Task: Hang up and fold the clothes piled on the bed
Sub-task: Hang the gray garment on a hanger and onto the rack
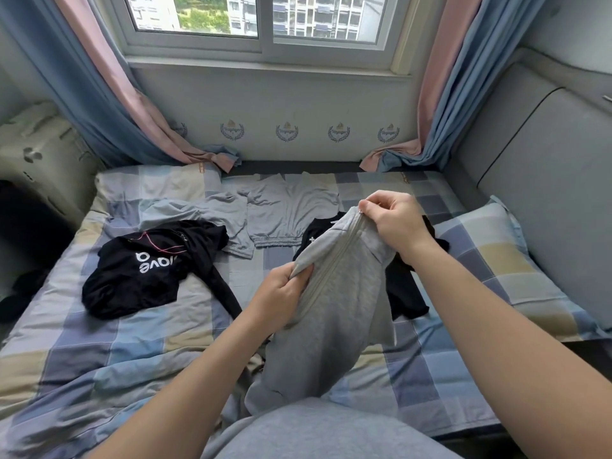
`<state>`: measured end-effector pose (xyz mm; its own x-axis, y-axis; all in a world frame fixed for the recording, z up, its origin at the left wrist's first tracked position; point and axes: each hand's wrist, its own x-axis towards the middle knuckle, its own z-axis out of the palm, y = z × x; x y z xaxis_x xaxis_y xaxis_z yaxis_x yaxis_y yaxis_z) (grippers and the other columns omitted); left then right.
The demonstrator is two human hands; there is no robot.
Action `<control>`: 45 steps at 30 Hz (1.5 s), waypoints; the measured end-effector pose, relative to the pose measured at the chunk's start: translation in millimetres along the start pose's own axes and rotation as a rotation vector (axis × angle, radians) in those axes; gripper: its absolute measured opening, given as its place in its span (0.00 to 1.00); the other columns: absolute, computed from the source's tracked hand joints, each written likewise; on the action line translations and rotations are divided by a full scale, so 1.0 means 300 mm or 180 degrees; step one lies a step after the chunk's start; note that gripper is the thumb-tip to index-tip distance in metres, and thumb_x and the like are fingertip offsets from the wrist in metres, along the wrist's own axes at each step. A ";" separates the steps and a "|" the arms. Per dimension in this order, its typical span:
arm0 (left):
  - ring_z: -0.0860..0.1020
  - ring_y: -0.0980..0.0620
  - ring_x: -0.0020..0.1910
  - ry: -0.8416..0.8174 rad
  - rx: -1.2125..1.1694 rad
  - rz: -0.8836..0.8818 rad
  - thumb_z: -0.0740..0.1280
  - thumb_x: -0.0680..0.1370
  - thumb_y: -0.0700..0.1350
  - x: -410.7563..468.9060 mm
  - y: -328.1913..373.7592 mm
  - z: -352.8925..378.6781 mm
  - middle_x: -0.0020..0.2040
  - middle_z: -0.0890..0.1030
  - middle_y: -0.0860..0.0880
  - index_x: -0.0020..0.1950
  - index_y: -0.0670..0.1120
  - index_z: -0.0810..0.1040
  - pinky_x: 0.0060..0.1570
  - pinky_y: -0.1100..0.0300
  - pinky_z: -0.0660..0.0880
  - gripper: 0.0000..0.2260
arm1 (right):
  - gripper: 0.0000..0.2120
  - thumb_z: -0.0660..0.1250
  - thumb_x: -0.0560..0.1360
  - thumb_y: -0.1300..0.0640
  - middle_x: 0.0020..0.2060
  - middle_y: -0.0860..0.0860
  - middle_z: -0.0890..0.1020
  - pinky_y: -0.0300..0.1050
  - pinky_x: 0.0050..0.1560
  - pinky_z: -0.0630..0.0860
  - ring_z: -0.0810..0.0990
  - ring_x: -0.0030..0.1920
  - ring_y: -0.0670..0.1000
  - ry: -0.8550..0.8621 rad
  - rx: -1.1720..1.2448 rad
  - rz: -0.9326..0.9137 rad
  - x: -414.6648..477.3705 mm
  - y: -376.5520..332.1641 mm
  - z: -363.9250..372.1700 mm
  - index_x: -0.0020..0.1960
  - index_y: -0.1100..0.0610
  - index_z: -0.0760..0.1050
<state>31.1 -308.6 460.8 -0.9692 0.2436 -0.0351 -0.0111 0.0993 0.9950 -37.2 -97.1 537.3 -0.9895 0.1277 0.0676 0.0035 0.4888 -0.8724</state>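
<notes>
Grey zip jacket (344, 293) held upright, zipper slanting up-right, left hand (281, 293) gripping hem, right hand (394, 220) pinching top

On one bed (99, 359) we counted one grey zipped jacket (344, 293), two black garments (142, 270) (407, 299) and two pale grey garments (284, 213) (198, 210); beyond it, one window (265, 28), two curtains (99, 94) (457, 94).

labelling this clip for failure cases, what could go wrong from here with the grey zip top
1. The right hand pinches only the top of the zip on the grey zip top, while the left hand grips one edge; a tug might slip it free.
2. Its lower part hangs bunched by the lap, so it may fold crooked.
3. The black garment lies behind it and could get dragged along.
</notes>
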 end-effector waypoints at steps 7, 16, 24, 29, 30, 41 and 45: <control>0.77 0.60 0.35 -0.0182 -0.0076 -0.0035 0.67 0.82 0.44 -0.030 0.036 0.001 0.35 0.80 0.56 0.39 0.50 0.83 0.36 0.67 0.72 0.12 | 0.11 0.69 0.79 0.58 0.33 0.50 0.81 0.39 0.42 0.74 0.78 0.37 0.44 -0.0142 0.0062 0.0173 0.004 0.042 -0.002 0.39 0.60 0.82; 0.79 0.57 0.35 -0.0573 -0.0116 -0.0322 0.69 0.76 0.54 -0.048 0.079 -0.037 0.36 0.82 0.54 0.39 0.54 0.84 0.37 0.63 0.75 0.09 | 0.10 0.70 0.79 0.57 0.36 0.53 0.82 0.48 0.42 0.78 0.79 0.38 0.53 -0.0504 0.0668 0.0984 -0.012 0.088 0.007 0.40 0.57 0.82; 0.75 0.55 0.33 0.0453 0.0151 -0.0069 0.69 0.80 0.46 0.011 0.147 -0.061 0.32 0.79 0.52 0.40 0.41 0.80 0.37 0.57 0.72 0.12 | 0.04 0.71 0.77 0.56 0.47 0.48 0.81 0.36 0.45 0.74 0.78 0.45 0.45 0.0359 -0.0109 -0.0323 -0.134 0.040 0.039 0.51 0.52 0.77; 0.83 0.38 0.42 0.0815 -0.0368 -0.0052 0.69 0.81 0.46 0.048 0.255 -0.067 0.44 0.84 0.36 0.48 0.33 0.80 0.47 0.44 0.81 0.14 | 0.09 0.70 0.75 0.50 0.37 0.52 0.81 0.56 0.44 0.78 0.80 0.39 0.53 -0.0630 0.0072 -0.0432 -0.301 0.028 0.176 0.45 0.55 0.76; 0.84 0.38 0.47 0.0830 -0.0533 -0.0083 0.68 0.81 0.46 0.051 0.274 -0.063 0.47 0.85 0.36 0.49 0.35 0.81 0.51 0.44 0.82 0.13 | 0.11 0.72 0.74 0.49 0.40 0.51 0.82 0.55 0.48 0.78 0.81 0.43 0.51 -0.0731 0.0114 -0.0368 -0.315 0.036 0.202 0.48 0.54 0.76; 0.84 0.43 0.51 0.1104 -0.0829 -0.0127 0.68 0.81 0.47 0.129 0.358 -0.119 0.50 0.85 0.41 0.52 0.39 0.82 0.56 0.44 0.81 0.11 | 0.18 0.67 0.80 0.56 0.26 0.39 0.74 0.43 0.35 0.68 0.70 0.31 0.41 -0.0581 0.0056 0.0677 -0.269 0.180 0.237 0.32 0.43 0.76; 0.81 0.44 0.59 0.1078 0.0129 -0.0462 0.72 0.78 0.49 0.169 0.286 -0.204 0.57 0.83 0.43 0.62 0.42 0.78 0.60 0.44 0.78 0.16 | 0.18 0.67 0.79 0.50 0.33 0.53 0.70 0.50 0.37 0.62 0.67 0.36 0.51 -0.0416 0.1037 0.0613 -0.227 0.103 0.159 0.41 0.65 0.73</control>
<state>-34.2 -346.8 550.1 -0.9848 -0.1082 -0.1360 -0.1513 0.1493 0.9771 23.3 -131.7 482.6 -0.9853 0.0693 -0.1561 0.1657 0.1648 -0.9723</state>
